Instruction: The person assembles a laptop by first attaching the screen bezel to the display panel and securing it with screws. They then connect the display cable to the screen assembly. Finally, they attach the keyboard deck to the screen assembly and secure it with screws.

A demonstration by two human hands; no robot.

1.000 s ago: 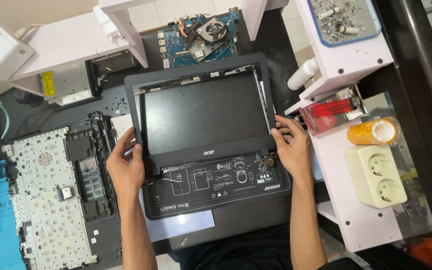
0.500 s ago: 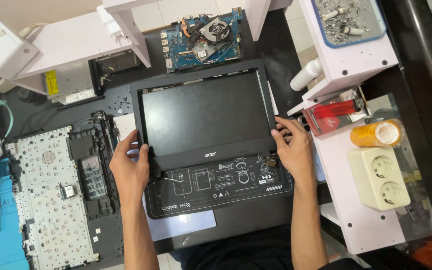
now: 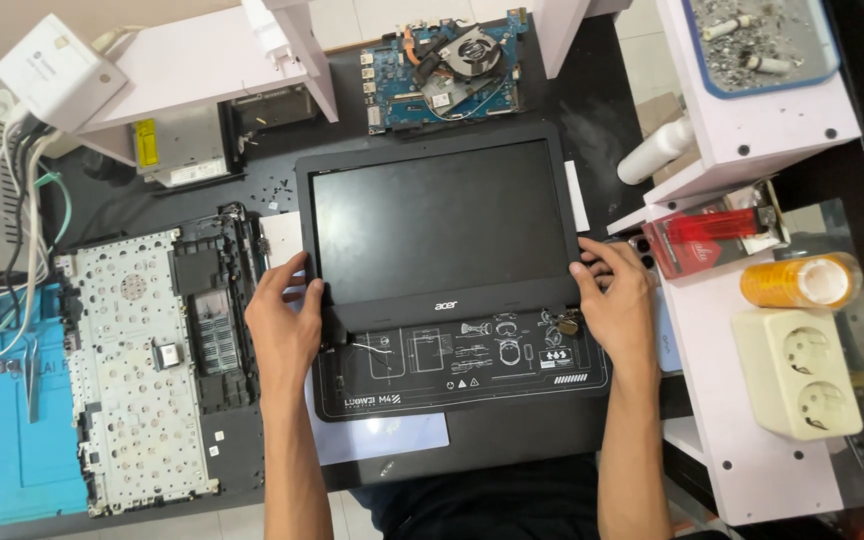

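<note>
A black laptop screen panel (image 3: 437,220) in its bezel lies flat on a black work mat (image 3: 462,375) printed with white diagrams. My left hand (image 3: 284,322) grips the panel's lower left corner, thumb on the bezel. My right hand (image 3: 614,300) holds the lower right edge, fingers curled over the side. Loose cables and a small hinge part (image 3: 560,322) lie just below the panel near my right hand.
A blue motherboard with a fan (image 3: 447,60) lies behind the panel. The laptop's inner keyboard frame (image 3: 147,370) sits left, beside a blue mat (image 3: 2,420). On the right are white shelves (image 3: 742,130), a red lighter (image 3: 710,228), an orange tape roll (image 3: 800,280) and a double socket (image 3: 797,372).
The screen panel has been pressed down flat onto the mat, and both hands have slid with it along its lower corners. The view has shifted slightly.
</note>
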